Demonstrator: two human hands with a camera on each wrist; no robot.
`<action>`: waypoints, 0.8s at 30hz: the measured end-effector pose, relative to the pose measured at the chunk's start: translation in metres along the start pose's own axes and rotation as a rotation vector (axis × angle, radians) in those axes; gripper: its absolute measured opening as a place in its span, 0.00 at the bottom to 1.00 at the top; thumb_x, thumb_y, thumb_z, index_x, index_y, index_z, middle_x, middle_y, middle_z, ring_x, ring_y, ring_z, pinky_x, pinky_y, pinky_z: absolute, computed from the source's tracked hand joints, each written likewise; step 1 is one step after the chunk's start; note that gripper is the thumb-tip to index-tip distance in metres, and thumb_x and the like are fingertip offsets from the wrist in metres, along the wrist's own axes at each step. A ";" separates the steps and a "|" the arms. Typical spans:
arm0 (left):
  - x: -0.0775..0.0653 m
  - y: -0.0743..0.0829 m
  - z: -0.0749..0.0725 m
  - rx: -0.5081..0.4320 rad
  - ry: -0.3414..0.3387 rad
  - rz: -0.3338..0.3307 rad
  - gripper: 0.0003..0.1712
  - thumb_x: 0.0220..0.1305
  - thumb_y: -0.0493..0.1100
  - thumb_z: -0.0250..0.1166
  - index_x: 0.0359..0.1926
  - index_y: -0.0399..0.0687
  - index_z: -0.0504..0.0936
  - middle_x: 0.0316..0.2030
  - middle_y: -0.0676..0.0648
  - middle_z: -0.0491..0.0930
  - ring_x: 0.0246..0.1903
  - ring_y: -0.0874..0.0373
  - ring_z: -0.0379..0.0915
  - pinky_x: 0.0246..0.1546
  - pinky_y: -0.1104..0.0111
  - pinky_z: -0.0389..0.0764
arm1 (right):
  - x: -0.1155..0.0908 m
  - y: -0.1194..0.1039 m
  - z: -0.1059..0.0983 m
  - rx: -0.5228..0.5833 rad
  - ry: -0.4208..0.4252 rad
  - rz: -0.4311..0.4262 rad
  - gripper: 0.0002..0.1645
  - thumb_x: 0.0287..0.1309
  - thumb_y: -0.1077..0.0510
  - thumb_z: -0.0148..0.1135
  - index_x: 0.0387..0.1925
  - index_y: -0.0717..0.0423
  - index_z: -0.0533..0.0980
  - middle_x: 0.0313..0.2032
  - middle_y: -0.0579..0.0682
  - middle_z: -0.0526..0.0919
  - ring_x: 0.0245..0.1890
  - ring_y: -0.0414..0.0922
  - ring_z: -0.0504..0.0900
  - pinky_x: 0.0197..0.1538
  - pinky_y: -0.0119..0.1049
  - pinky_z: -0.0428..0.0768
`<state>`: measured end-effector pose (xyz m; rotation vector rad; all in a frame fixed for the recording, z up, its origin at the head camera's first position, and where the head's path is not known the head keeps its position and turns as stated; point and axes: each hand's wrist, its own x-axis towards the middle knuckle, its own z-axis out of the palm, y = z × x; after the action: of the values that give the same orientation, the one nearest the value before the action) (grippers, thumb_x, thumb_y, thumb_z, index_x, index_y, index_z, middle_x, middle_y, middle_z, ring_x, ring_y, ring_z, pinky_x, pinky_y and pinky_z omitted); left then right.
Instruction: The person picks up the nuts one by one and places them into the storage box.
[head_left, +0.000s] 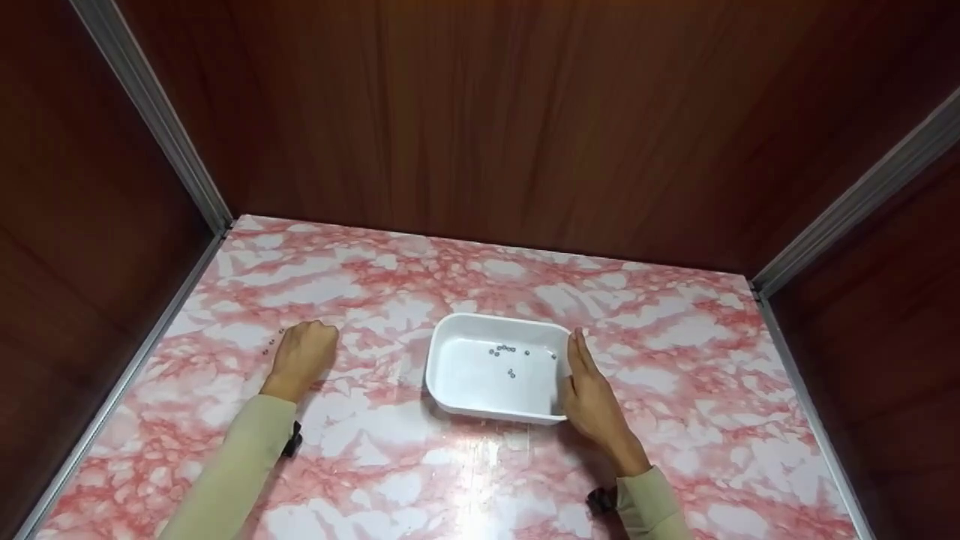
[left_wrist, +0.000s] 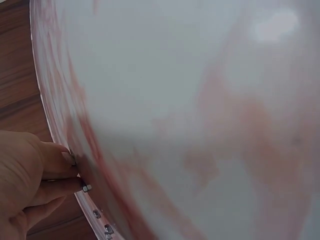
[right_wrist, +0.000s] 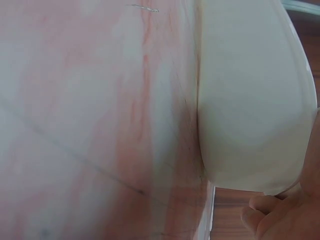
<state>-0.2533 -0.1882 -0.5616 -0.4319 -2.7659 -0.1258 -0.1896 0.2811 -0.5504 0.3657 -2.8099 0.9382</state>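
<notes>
A white rectangular tray (head_left: 480, 390) stands on the table, with several small shiny metal pieces (head_left: 504, 348) scattered over its floor. My right hand (head_left: 596, 397) grips the tray's right end, thumb at the rim and fingers along the outer wall. The tray's outer side (right_wrist: 250, 100) fills much of the right wrist view. Left of the tray, my left hand (head_left: 306, 351) is down at the tabletop with curled fingers. Its fingertips (left_wrist: 67, 157) come together beside three loose metal pieces (left_wrist: 96, 213); I cannot tell whether they pinch another one.
The tabletop (head_left: 420, 277) has a red and white marbled surface. Dark wood panels (head_left: 480, 135) enclose it at the back and both sides, with metal strips (head_left: 161, 112) at the corners. Light glares off the table in front of the tray.
</notes>
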 end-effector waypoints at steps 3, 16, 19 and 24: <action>0.000 0.000 0.001 0.011 0.000 0.009 0.13 0.59 0.24 0.61 0.20 0.36 0.83 0.20 0.37 0.84 0.21 0.39 0.81 0.23 0.50 0.85 | 0.001 0.000 -0.001 0.001 -0.002 -0.003 0.38 0.74 0.68 0.48 0.80 0.70 0.50 0.83 0.65 0.48 0.62 0.58 0.79 0.41 0.40 0.73; 0.001 0.000 -0.005 -0.009 -0.039 -0.007 0.13 0.59 0.24 0.61 0.21 0.37 0.84 0.21 0.38 0.85 0.24 0.41 0.82 0.27 0.50 0.87 | 0.000 -0.001 0.001 0.011 -0.002 0.019 0.39 0.73 0.68 0.48 0.81 0.69 0.49 0.84 0.62 0.45 0.76 0.58 0.68 0.55 0.47 0.76; 0.001 0.001 -0.005 -0.010 -0.042 -0.003 0.13 0.58 0.23 0.61 0.20 0.37 0.84 0.21 0.37 0.85 0.24 0.41 0.82 0.27 0.50 0.87 | 0.002 -0.001 0.001 0.015 -0.002 0.023 0.39 0.73 0.68 0.48 0.81 0.68 0.49 0.84 0.61 0.45 0.77 0.58 0.66 0.56 0.47 0.76; 0.000 0.002 -0.004 0.026 -0.025 0.061 0.12 0.54 0.23 0.63 0.20 0.38 0.84 0.20 0.38 0.84 0.22 0.42 0.80 0.27 0.50 0.86 | 0.002 -0.002 0.000 0.009 -0.006 0.036 0.40 0.73 0.68 0.48 0.81 0.67 0.48 0.84 0.61 0.45 0.75 0.56 0.69 0.55 0.46 0.75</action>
<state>-0.2517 -0.1871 -0.5577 -0.5137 -2.7721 -0.0697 -0.1908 0.2794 -0.5490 0.3206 -2.8280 0.9586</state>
